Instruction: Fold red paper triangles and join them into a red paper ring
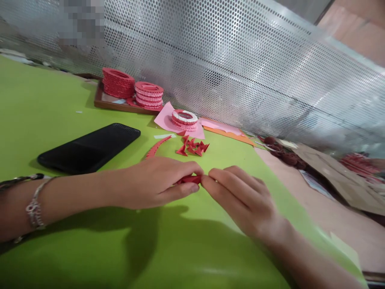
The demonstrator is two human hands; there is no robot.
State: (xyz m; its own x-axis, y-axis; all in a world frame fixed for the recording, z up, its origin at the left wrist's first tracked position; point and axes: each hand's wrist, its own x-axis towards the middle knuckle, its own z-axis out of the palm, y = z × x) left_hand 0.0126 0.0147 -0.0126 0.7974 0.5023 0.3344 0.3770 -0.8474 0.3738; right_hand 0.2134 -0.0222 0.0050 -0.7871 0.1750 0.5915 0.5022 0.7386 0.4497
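Between thumb and fingers, my left hand pinches a small folded red paper piece. My right hand meets it at the piece's right end, fingertips pressed together there; how much of the piece they grip is hidden. Just beyond the hands lie several small red folded triangles on the green surface. A curved red strip of joined pieces rests to their left, partly behind my left hand.
A black phone lies at the left. Behind are a brown tray with red and pink ring stacks, a white-topped ring stack on pink paper, and a perforated metal panel. Brown cardboard lies at the right.
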